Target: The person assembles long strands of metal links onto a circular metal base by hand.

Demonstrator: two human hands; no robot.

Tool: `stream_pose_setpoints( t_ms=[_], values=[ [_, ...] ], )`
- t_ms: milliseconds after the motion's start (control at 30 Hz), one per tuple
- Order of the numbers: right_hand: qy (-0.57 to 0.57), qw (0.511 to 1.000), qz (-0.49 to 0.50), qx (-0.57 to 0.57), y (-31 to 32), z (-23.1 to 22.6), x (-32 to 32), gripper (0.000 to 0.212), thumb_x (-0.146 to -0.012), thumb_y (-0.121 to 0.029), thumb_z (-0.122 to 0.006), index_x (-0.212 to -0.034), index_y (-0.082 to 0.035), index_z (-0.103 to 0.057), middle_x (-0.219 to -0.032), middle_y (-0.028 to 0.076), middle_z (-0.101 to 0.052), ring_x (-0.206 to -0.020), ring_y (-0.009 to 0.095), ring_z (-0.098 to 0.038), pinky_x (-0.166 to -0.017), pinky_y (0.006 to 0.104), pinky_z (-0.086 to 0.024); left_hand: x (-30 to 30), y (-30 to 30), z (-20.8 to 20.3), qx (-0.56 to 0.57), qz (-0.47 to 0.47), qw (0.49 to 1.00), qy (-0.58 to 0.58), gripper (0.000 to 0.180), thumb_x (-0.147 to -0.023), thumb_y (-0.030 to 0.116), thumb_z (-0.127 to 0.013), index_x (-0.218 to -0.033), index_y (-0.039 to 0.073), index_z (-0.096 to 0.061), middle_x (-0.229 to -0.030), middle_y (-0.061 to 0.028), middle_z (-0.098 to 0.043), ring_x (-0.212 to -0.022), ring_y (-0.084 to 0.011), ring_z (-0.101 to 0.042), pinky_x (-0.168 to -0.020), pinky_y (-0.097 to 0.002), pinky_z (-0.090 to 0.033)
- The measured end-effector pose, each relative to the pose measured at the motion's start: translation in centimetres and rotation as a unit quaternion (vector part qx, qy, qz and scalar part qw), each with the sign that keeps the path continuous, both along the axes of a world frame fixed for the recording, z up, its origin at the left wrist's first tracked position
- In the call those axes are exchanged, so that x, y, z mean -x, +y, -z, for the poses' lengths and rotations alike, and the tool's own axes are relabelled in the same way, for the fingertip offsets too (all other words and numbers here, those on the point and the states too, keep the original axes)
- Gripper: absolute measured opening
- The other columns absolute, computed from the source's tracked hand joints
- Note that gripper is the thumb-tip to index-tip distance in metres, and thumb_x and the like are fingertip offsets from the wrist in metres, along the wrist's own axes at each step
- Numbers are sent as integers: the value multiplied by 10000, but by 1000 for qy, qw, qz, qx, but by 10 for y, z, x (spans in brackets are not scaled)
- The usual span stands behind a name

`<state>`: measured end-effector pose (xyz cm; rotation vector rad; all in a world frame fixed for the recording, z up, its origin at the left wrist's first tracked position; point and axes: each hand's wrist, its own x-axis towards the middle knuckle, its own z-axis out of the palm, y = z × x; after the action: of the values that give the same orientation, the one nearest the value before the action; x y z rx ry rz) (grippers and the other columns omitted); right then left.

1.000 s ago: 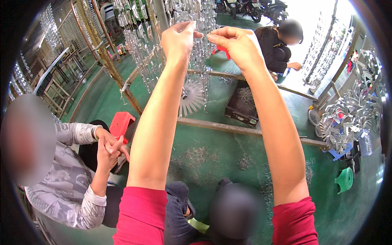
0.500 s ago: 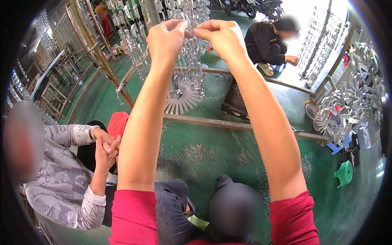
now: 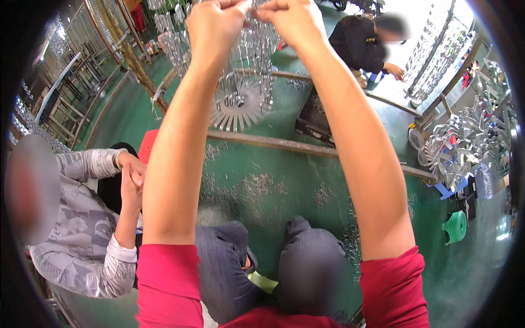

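Green workshop floor [image 3: 273,180] lay below; left hand [image 3: 214,26] and right hand [image 3: 292,21] pinched hanging metal pieces [image 3: 249,65], fingers closed to steady them.

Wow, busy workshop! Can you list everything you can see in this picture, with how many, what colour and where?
Hanging cluster of metal pieces: one, silvery, top centre, under the raised hands.
Fan-shaped metal disc: one, silvery, bottom of that cluster.
Metal rail: one, rusty brown, across the middle.
Floor: green, strewn with metal scraps.
Pile of metal parts: one, silvery, right edge.
Stool: one, green, lower right.
Seated person in grey top: one, left, hands clasped.
Red stool: one, beside that person.
Crouching person in black: one, top right.
Metal racks: several, upper left.
Left hand: raised, pinching at the cluster's top.
Right hand: raised, beside it.
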<state>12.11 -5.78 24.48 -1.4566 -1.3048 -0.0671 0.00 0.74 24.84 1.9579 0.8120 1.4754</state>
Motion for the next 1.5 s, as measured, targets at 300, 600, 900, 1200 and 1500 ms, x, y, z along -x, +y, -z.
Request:
stream_pose_setpoints(
  t_ms=[300, 600, 900, 1200, 1500],
  values=[
    [-8, 999, 34, -10, 2, 8, -5, 190, -675, -227, -683, -784, -74, -709, -724, 116, -664, -685, 186, -636, -669, 292, -483, 17, -13, 27, -12, -29, 1000, -2, 241, -805, 232, -580, -812, 16, -686, -605, -66, -641, -524, -103, -564, -508, -255, -428],
    [-47, 998, 27, 10, -27, 37, -39, 264, -712, -206, -684, -872, 5, -684, -787, 105, -675, -735, 149, -617, -728, 270, -466, 45, -14, 77, 48, 122, 930, 343, 211, -809, 222, -601, -831, 29, -683, -628, -46, -627, -571, -97, -564, -552, -236, -422],
    [-23, 949, -9, 315, -24, 204, -101, 201, -732, -279, -685, -852, -119, -703, -748, 32, -648, -703, 153, -580, -671, 304, -462, 106, -2, 182, 103, 332, 770, 534, 244, -779, 185, -643, -931, -6, -660, -807, -97, -673, -721, -150, -618, -671, -285, -477],
    [-91, 746, -166, 638, -48, 431, -53, 143, -697, -222, -666, -835, -210, -699, -873, 62, -678, -839, 235, -644, -769, 357, -505, 142, 9, 236, 232, 260, 821, 452, 281, -837, 241, -580, -999, 21, -646, -802, -7, -622, -710, -68, -531, -622, -217, -424],
    [-127, 838, -84, 524, -48, 552, 23, 306, -753, -207, -672, -1050, -207, -598, -1124, 72, -518, -1042, 296, -519, -826, 399, -476, 173, 15, 315, 395, 197, 853, 277, 276, -881, 275, -552, -1023, 59, -647, -824, 14, -611, -725, -44, -526, -620, -193, -417]
  ],
)
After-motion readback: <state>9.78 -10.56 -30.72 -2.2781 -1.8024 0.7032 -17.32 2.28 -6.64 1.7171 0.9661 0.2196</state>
